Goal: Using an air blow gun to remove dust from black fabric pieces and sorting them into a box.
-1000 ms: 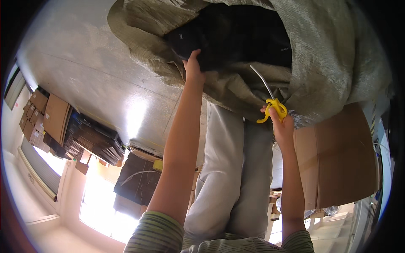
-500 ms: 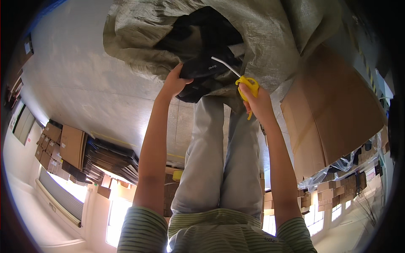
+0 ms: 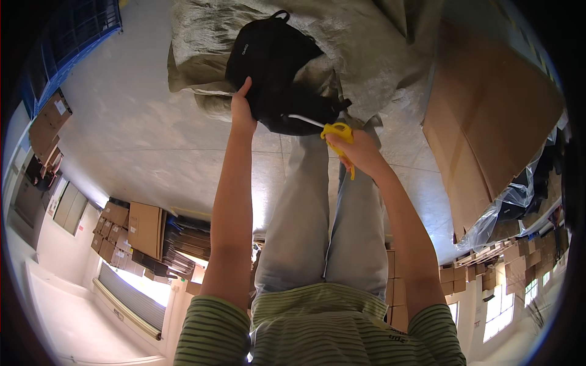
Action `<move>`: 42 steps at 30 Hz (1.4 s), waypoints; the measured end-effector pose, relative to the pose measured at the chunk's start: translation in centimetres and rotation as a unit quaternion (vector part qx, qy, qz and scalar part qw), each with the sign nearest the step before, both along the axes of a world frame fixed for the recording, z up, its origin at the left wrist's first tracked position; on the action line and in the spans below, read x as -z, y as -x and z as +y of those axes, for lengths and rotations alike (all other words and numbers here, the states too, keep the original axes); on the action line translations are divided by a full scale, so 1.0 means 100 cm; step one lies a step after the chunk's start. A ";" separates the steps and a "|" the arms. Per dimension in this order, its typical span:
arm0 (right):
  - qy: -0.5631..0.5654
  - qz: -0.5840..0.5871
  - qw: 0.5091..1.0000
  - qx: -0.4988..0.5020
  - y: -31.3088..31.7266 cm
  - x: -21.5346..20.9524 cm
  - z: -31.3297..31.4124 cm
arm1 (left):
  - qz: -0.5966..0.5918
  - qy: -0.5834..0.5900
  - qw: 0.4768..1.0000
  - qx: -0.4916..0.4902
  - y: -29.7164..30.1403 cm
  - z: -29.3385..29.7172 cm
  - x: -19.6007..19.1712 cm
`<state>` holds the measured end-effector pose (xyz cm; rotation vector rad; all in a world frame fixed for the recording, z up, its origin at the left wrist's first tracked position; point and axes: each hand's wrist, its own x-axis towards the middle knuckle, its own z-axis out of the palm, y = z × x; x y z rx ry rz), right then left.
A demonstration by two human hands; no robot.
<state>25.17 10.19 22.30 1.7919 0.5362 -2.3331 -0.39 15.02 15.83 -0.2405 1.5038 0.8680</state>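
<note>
A black backpack (image 3: 268,67) lies over a large greenish-beige woven sack (image 3: 378,67), its top loop pointing away from me. My left hand (image 3: 243,110) grips the backpack's near left edge, thumb lying on the fabric and the other fingers hidden beneath. A yellow air blow gun (image 3: 337,131) with a thin, bent metal nozzle is held in my right hand (image 3: 360,151). Its nozzle tip reaches leftward over the lower part of the backpack. Whether the tip touches the fabric I cannot tell.
A big open cardboard box (image 3: 488,122) stands to the right of the sack, with clear plastic wrap (image 3: 510,204) by its near side. Stacked cartons (image 3: 116,229) and flattened cardboard (image 3: 186,238) are at the left. A blue mesh-sided crate (image 3: 70,52) stands far left.
The backpack, earlier mostly inside the sack's opening, now lies out on top of it. My left hand has shifted slightly, and the blow gun has moved left and nearer me.
</note>
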 end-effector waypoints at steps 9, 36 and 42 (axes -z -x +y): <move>-0.070 -0.059 0.993 0.068 -0.012 -0.042 0.001 | -0.161 0.085 0.948 -0.262 0.047 -0.024 0.009; -0.105 -0.023 0.994 0.035 0.005 -0.042 0.010 | 0.108 0.082 0.863 0.487 0.059 -0.001 -0.100; 0.025 0.031 0.996 0.075 -0.001 -0.032 0.011 | -0.043 0.181 0.946 0.266 0.054 -0.021 -0.098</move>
